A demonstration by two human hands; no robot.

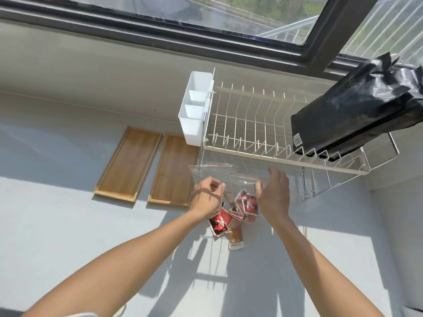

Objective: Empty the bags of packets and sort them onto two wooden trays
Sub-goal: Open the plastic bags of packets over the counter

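Note:
Two clear zip bags lie on the white counter in front of the dish rack, one (242,179) with a red zip strip and another (206,169) to its left. My left hand (207,197) pinches the left edge of the nearer bag. My right hand (273,191) rests on the bag's right side with straight fingers. Red and black packets (247,205) sit between my hands, one more (219,223) lies below my left hand, and a brown packet (235,238) lies beneath them. Two wooden trays (129,163) (174,169) lie side by side to the left, with nothing on them.
A white wire dish rack (281,143) stands behind the bags, with a white plastic caddy (194,106) on its left end. A black foil bag (357,110) leans in the rack's right part. A window sill runs along the back.

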